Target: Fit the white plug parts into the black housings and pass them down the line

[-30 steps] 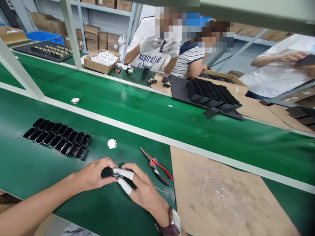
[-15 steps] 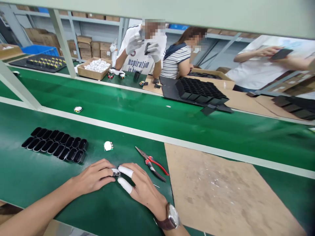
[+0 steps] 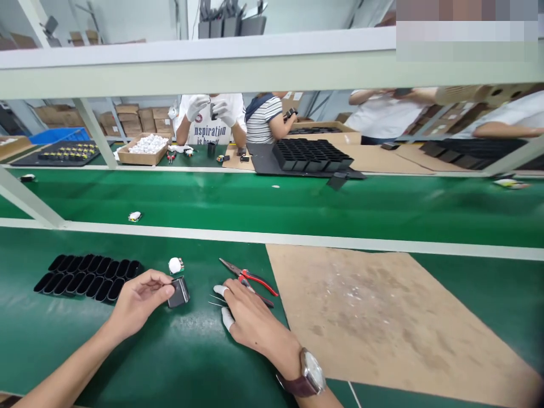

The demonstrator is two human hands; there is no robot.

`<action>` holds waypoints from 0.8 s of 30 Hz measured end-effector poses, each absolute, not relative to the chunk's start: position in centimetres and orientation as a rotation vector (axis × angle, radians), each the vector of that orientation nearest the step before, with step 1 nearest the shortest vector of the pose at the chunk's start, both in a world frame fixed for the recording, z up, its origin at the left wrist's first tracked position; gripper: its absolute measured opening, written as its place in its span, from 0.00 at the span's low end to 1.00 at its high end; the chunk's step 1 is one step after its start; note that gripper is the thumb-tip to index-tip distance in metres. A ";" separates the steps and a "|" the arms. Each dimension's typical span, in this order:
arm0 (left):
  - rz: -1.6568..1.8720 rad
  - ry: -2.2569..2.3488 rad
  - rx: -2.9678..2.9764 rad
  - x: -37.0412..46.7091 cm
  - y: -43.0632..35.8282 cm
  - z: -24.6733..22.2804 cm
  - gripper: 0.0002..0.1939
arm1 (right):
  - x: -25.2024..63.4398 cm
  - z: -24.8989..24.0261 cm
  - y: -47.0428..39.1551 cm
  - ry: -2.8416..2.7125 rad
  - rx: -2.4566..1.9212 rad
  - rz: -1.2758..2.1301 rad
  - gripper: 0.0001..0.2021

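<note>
My left hand [image 3: 142,300] pinches a small black plastic case [image 3: 177,292] between thumb and fingers, raised above the green bench. Metal tweezers [image 3: 217,301] point leftward, their two thin tips showing between the thumb and forefinger of my right hand [image 3: 253,317]. The rest of the tweezers is hidden under that hand. White covers sit on its thumb and forefinger, which are spread apart. Just beyond the case lies a small circuit board with a round white top [image 3: 175,265]. Red-and-black needle-nose pliers [image 3: 250,279] rest beyond my right hand, partly covered by it.
Two rows of black cases [image 3: 87,276] stand at the left. Brown cardboard [image 3: 361,317] covers the bench on the right. A green belt [image 3: 238,207] runs behind a pale rail [image 3: 212,235], with a white-topped part [image 3: 135,216] on it. Co-workers are across.
The black case has turned and moved left with my left hand. My right hand has let go of it and drawn away to the right, over the tweezers. The view has tilted upward.
</note>
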State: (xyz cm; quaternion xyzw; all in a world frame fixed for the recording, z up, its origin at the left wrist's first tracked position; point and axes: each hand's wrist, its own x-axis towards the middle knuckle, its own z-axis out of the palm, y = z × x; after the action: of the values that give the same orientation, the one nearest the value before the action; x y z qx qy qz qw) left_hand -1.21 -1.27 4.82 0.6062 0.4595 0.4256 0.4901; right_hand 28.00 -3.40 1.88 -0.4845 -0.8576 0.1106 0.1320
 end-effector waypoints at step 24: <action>0.552 2.083 2.163 -5.0 21.7 4.9 0.40 | 27.8 -1.0 -2.6 -2.328 -1.556 -0.230 0.17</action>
State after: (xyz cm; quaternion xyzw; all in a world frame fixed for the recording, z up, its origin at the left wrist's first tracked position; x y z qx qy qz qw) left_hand -5.01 21.68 4.90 0.7079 0.6814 0.1807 0.0442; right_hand 27.81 -2.59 -1.02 -0.5462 -0.8172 -0.0806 0.1654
